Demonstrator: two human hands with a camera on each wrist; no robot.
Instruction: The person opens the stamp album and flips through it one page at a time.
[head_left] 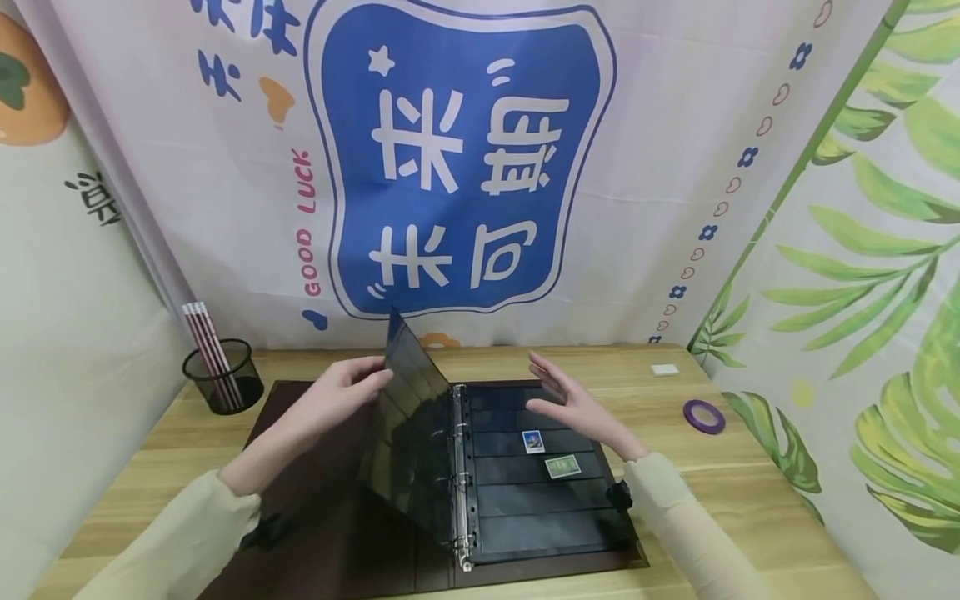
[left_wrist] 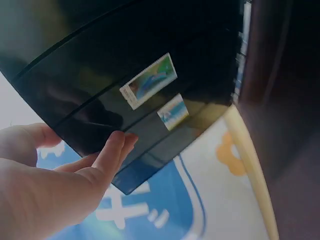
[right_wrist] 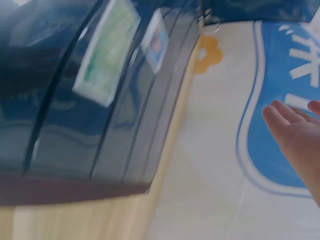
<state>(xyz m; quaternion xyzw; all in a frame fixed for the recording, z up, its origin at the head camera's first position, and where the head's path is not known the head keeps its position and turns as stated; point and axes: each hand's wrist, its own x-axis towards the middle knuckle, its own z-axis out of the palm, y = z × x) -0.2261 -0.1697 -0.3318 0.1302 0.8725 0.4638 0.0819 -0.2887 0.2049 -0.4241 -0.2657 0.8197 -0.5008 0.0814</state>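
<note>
A stamp album with a dark brown cover [head_left: 322, 508] lies open on the table. My left hand [head_left: 341, 392] pinches the outer edge of a black album page [head_left: 412, 417], which stands tilted up from the metal rings [head_left: 460, 475]. On that page, in the left wrist view, are a larger picture stamp [left_wrist: 150, 81] and a smaller stamp [left_wrist: 174, 112]. Over the right-hand page [head_left: 532, 504] hovers my right hand [head_left: 573, 408], fingers extended, holding nothing. Beneath it, a small blue stamp [head_left: 532, 442] and a green stamp [head_left: 562, 466] sit in the page's strips.
At the back left stands a black mesh cup [head_left: 225, 379] with several pencils [head_left: 212, 346]. A purple tape roll [head_left: 703, 417] and a small white block [head_left: 664, 369] lie on the wooden table [head_left: 697, 500] at right. A printed cloth [head_left: 465, 167] hangs behind.
</note>
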